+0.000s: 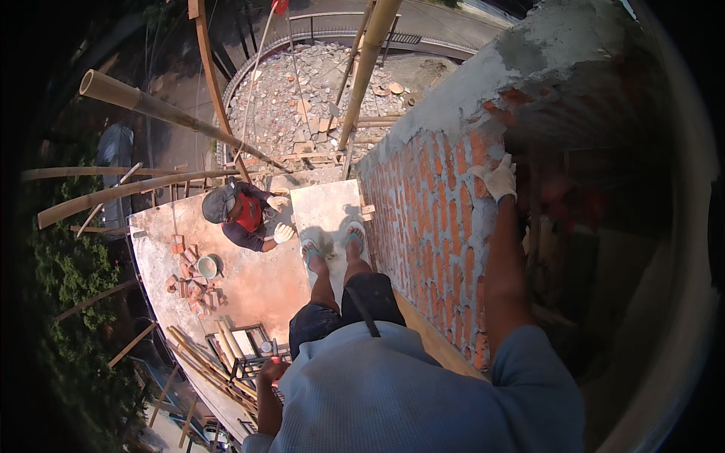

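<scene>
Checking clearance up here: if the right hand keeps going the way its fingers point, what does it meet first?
The right hand, gloved, already rests on the brick wall near its mortared top. Straight on it would likely meet that top edge; depth is unclear.

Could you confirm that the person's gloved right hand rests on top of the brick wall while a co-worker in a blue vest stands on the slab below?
Not quite: the head view shows the co-worker wearing a red vest, not blue. The gloved right hand does rest on top of the brick wall, and the co-worker stands on the slab below.

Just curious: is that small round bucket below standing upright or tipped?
Upright: the small round grey bucket shows its open mouth facing up, beside scattered red bricks.
</scene>
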{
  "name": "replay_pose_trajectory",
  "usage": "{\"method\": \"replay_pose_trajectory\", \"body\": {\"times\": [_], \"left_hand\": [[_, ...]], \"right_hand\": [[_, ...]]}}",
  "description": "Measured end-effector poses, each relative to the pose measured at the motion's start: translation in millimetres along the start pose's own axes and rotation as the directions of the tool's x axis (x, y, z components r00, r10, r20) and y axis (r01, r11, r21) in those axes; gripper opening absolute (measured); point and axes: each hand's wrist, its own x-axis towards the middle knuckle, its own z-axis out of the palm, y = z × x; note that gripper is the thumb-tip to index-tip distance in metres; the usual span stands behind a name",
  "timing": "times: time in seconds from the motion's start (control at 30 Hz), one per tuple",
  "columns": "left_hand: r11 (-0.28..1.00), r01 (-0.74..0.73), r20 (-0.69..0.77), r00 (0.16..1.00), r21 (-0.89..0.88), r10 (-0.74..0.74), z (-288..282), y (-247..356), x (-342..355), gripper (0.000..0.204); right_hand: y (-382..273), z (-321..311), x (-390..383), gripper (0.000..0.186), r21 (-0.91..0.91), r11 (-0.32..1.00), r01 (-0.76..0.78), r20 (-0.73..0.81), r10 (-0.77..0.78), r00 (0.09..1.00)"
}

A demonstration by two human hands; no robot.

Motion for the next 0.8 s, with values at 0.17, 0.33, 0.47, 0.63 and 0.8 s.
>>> {"method": "replay_pose_trajectory", "body": {"times": [0.17,0.33,0.47,0.63,0.8], "left_hand": [[0.999,0.033,-0.095,0.995,0.004,-0.033,-8.0,3.2,-2.3,0.037],[0.997,0.079,-0.077,0.994,0.009,-0.078,-27.1,16.2,18.5,0.036],[0.999,0.022,-0.082,0.996,-0.023,-0.023,-52.1,36.1,32.4,0.015],[0.987,-0.046,0.042,0.998,-0.152,0.053,-88.8,50.0,58.4,0.019],[0.967,-0.247,-0.004,0.969,-0.063,0.247,-115.4,76.8,76.7,0.028]], "right_hand": [[3.2,-2.1,6.7,0.128,-0.02,0.999,0.026,0.024,-0.025,0.999],[-9.8,14.1,-30.5,0.109,-0.077,0.995,-0.06,-0.13,0.049,0.99],[-11.3,53.4,-105.1,0.097,0.072,0.988,-0.136,-0.147,0.146,0.978],[18.5,99.8,-210.2,0.083,0.167,0.975,-0.145,-0.105,0.164,0.981],[66.4,111.2,-287.1,0.055,0.225,0.971,0.086,-0.07,-0.072,0.995]]}}
